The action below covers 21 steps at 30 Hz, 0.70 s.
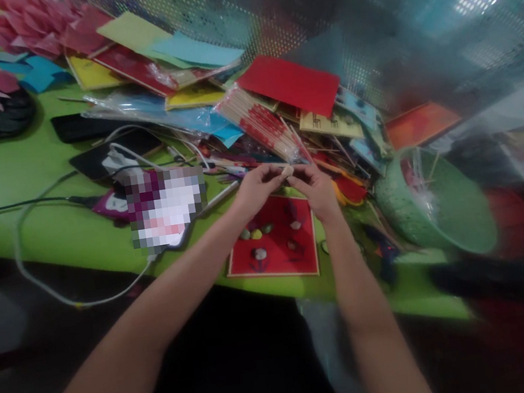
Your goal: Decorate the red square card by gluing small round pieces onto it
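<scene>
A small pale piece (288, 171), too small to name, is pinched between the fingertips of both hands. My left hand (260, 187) is closed, its thumb and index finger on the piece's left side. My right hand (312, 187) is closed on its right side. Both hands hover above the far edge of a red square board (277, 266) with a light border. On the board are several small shell- or stone-like pieces, among them a yellow one (256, 234) and a whitish one (260, 254), with dark drawn lines around them.
A phone (171, 216) with a lit, blurred-out screen lies left, cables beside it. Behind are packed wooden sticks (255, 122), coloured sheets and a red card (292, 83). A green bowl (460, 206) stands right. The green table's (77, 244) near edge runs below the board.
</scene>
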Available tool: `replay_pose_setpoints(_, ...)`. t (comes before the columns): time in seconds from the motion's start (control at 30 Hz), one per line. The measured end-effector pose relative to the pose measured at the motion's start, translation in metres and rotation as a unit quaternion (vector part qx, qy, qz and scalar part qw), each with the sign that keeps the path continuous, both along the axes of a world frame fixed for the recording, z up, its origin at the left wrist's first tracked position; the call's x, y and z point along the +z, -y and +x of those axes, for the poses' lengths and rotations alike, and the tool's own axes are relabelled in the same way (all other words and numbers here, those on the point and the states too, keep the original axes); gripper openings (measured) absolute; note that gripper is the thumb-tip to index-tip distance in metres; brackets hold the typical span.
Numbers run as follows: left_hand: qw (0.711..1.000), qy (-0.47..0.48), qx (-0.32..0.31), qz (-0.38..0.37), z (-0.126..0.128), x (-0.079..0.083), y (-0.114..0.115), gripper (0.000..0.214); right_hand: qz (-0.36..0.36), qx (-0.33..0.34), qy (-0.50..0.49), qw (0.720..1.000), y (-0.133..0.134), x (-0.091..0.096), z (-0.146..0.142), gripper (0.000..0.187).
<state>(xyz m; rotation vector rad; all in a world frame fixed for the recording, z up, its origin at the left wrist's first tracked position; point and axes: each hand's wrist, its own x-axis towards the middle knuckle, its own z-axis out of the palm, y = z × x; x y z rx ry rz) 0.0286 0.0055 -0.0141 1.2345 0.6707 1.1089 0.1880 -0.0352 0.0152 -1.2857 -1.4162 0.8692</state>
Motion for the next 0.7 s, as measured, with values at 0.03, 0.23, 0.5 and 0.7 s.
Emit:
replay_pose_setpoints(0.03,1.000,-0.002,0.000,0.000,0.000,0.000,0.000,0.033,0.000,0.000,0.002,1.000,0.000,0.001,0.001,0.038)
replay_pose_setpoints(0.23,1.000,0.002,-0.003,-0.010,0.001,-0.002,0.000,0.037,-0.002,0.016,0.004,1.000,0.002,0.006,0.006,0.033)
replay_pose_setpoints(0.5,0.991,0.067,-0.026,-0.109,-0.004,0.006,0.001,0.034,0.002,0.016,0.019,1.000,0.001,0.002,0.014,0.035)
replay_pose_setpoints(0.7,0.996,0.035,-0.024,-0.077,-0.003,0.004,0.001,0.029,-0.004,-0.056,0.280,0.958,0.002,0.003,0.028,0.018)
